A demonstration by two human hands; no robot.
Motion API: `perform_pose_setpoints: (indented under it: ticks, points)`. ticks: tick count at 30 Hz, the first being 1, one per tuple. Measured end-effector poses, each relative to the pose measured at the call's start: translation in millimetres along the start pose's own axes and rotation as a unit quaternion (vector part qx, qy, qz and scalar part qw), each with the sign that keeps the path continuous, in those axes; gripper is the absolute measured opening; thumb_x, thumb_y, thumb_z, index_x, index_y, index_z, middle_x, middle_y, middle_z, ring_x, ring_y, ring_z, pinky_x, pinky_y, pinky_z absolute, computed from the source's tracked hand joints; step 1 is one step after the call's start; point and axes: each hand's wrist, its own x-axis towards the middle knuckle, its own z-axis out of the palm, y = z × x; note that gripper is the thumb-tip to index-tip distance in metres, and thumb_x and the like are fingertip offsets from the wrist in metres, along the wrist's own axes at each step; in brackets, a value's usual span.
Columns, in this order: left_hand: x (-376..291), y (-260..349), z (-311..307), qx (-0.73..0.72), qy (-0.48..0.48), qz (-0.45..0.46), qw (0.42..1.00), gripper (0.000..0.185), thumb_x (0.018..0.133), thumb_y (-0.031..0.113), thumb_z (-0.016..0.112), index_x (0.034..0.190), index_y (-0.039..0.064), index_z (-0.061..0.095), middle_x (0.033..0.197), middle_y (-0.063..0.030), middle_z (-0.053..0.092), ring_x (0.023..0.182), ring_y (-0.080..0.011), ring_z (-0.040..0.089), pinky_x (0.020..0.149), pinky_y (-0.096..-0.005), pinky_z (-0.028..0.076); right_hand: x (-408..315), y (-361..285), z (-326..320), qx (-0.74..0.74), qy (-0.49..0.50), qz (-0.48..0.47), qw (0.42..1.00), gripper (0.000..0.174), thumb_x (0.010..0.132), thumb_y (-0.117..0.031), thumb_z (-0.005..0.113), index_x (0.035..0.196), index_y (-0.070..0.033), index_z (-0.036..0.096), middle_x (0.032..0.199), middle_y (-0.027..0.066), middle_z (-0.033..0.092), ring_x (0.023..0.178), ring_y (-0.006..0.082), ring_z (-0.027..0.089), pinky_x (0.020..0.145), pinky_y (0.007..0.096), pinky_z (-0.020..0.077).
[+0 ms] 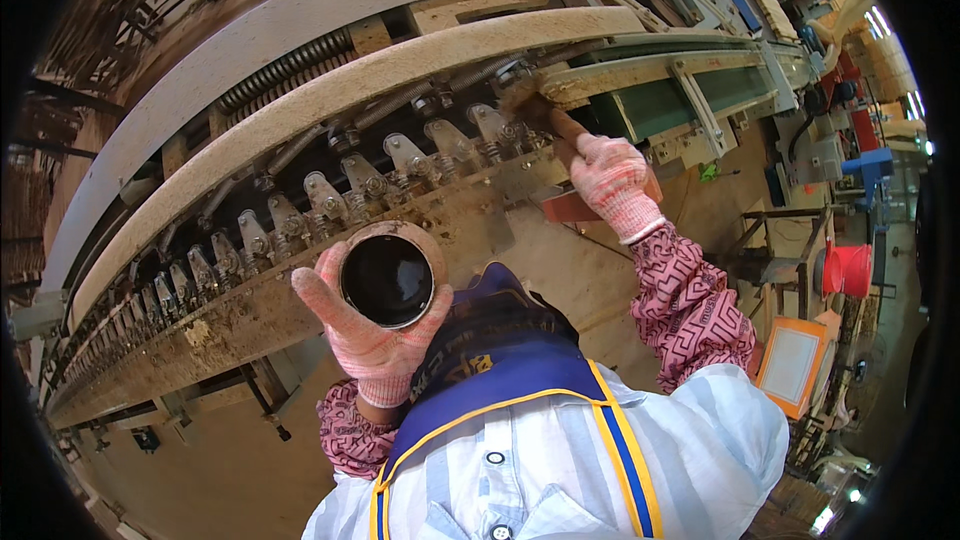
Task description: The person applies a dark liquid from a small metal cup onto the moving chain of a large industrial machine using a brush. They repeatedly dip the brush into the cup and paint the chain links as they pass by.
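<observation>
My left hand (375, 337), in a pink-and-white knit glove, holds a round can (431, 247) upright against my apron. Dark, shiny liquid (386, 279) is inside it. My right hand (611, 176), gloved alike, grips the wooden handle of a brush (568, 126). The brush's bristles (521, 99) reach into the machine at the right end of a row of metal rollers on brackets (409, 154), each with a small spring beside it. Dust and grime coat the brackets. Whether the bristles touch a roller is hard to tell.
A long pale rail (360, 94) curves above the rollers, and a dusty metal beam (247, 315) runs below them. To the right are a green-sided conveyor section (720, 94), a red spool (847, 270) and an orange-framed panel (791, 364). Stacked wood strips (90, 22) lie at upper left.
</observation>
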Motion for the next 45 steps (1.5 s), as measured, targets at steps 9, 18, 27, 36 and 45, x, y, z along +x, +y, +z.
perform_pose_setpoints:
  ticks: [9,18,27,36,45]
  points:
    - [-3.7,-8.5,5.9,-0.076,0.000,0.018,0.997,0.150,0.076,0.015,0.100,0.174,0.024,-0.015,0.155,-0.0195,0.045,0.135,-0.0322,0.058,0.115,-0.0460,0.050,9.0,32.7,57.5,-0.073,-0.069,0.072,0.992,0.044,0.103,-0.048,0.064,0.145,-0.037,0.064,0.088,0.0194,0.077,0.081,0.0400,0.076,0.073,0.0482,0.0618]
    - [-3.9,-6.9,6.1,-0.071,-0.009,0.007,0.997,0.152,0.077,0.015,0.099,0.173,0.024,-0.018,0.155,-0.0196,0.045,0.136,-0.0318,0.057,0.116,-0.0453,0.049,36.5,22.7,78.2,-0.073,-0.073,0.090,0.991,0.029,0.090,-0.030,0.070,0.118,-0.029,0.072,0.094,0.0109,0.079,0.086,0.0315,0.077,0.073,0.0451,0.0629]
    - [-4.4,-5.6,4.8,-0.070,-0.003,0.002,0.998,0.151,0.078,0.015,0.098,0.173,0.023,-0.018,0.153,-0.0206,0.047,0.135,-0.0326,0.058,0.114,-0.0464,0.049,34.2,0.3,29.5,-0.097,-0.108,0.043,0.988,0.045,0.105,-0.047,0.064,0.150,-0.041,0.063,0.099,0.0155,0.080,0.095,0.0370,0.078,0.081,0.0470,0.0613]
    - [-0.9,-5.4,2.7,-0.006,0.000,0.013,1.000,0.155,0.076,0.024,0.100,0.171,0.017,-0.022,0.149,-0.0252,0.052,0.128,-0.0375,0.063,0.107,-0.0472,0.053,9.2,0.4,4.2,-0.006,-0.139,0.128,0.982,0.022,0.087,-0.024,0.069,0.098,-0.007,0.077,0.104,0.0195,0.079,0.100,0.0335,0.078,0.085,0.0445,0.0631]
    - [-2.6,-2.7,9.0,-0.049,0.006,0.011,0.999,0.152,0.076,0.016,0.099,0.174,0.023,-0.017,0.151,-0.0200,0.049,0.132,-0.0311,0.060,0.111,-0.0448,0.052,21.7,25.6,53.0,-0.059,-0.062,0.091,0.992,0.049,0.105,-0.043,0.065,0.154,-0.037,0.060,0.092,0.0198,0.078,0.089,0.0419,0.076,0.078,0.0497,0.0598]
